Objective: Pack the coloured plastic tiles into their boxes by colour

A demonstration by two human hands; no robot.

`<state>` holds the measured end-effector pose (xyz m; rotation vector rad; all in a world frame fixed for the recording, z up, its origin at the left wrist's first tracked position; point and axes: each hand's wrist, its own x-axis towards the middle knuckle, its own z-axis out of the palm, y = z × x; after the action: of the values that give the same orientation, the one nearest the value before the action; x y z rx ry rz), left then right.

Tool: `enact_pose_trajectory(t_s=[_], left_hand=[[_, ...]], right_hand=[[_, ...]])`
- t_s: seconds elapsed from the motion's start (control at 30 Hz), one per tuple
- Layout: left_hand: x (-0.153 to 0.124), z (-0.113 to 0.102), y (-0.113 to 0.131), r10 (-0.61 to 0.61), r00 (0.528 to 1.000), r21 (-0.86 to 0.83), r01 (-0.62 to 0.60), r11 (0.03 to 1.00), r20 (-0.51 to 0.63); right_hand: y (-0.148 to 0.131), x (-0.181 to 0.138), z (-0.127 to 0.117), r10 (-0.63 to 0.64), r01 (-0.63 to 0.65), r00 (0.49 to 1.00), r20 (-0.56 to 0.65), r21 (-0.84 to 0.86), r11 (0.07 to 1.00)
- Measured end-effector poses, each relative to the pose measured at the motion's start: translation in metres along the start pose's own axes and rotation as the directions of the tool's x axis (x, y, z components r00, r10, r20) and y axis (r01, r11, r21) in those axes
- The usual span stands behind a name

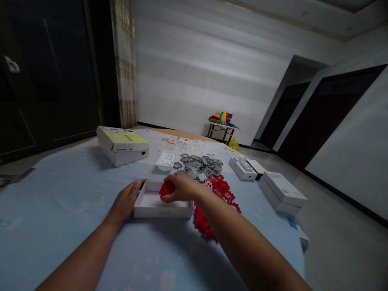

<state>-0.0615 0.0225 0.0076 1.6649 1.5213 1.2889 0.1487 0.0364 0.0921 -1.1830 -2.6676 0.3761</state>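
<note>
A shallow white box (165,213), its top uncovered, sits on the cloth-covered table before me. My left hand (125,204) is closed against the box's left wall, steadying it at the edge. Over the box's inside is my right hand (182,187), with thumb and fingers closed on red interlocking plastic pieces (166,189). How many pieces it holds is hidden by the fingers. Just right of the box, partly under my right forearm, spreads a heap of red notched pieces (222,188). A pile of grey notched pieces (200,163) lies behind it.
A yellow-and-white box (124,145) stands at the back left. Near the box lies a clear plastic tray (166,160). White boxes (283,190) line the table's right side, with a smaller white box (242,167) beyond. A small table (222,126) with colourful items stands by the wall.
</note>
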Motion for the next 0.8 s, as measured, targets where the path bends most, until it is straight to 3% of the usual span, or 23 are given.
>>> enact_pose_trajectory(t_s=[0.23, 0.4, 0.53, 0.67, 0.8], left_hand=[[-0.003, 0.000, 0.000, 0.046, 0.999, 0.031, -0.046, 0.998, -0.022], [-0.003, 0.001, -0.003, 0.060, 0.998, 0.018, -0.060, 0.998, -0.036], [-0.004, 0.001, -0.002, 0.062, 0.998, 0.012, -0.062, 0.998, -0.033], [-0.005, 0.002, 0.001, 0.061, 0.998, 0.018, -0.061, 0.998, -0.032], [-0.004, 0.002, -0.001, 0.054, 0.998, 0.028, -0.053, 0.998, -0.045]], right_hand=[[-0.026, 0.041, 0.032, 0.070, -0.027, 0.980, 0.185, -0.221, 0.975], [-0.031, 0.045, 0.031, 0.033, 0.008, 0.959, 0.283, -0.142, 0.990], [-0.022, 0.037, 0.024, 0.026, -0.013, 0.972, 0.235, -0.058, 0.998], [-0.013, 0.026, 0.023, 0.139, -0.127, 0.980, 0.144, -0.088, 0.988], [-0.014, 0.022, 0.029, 0.207, -0.173, 0.957, 0.201, -0.177, 0.969]])
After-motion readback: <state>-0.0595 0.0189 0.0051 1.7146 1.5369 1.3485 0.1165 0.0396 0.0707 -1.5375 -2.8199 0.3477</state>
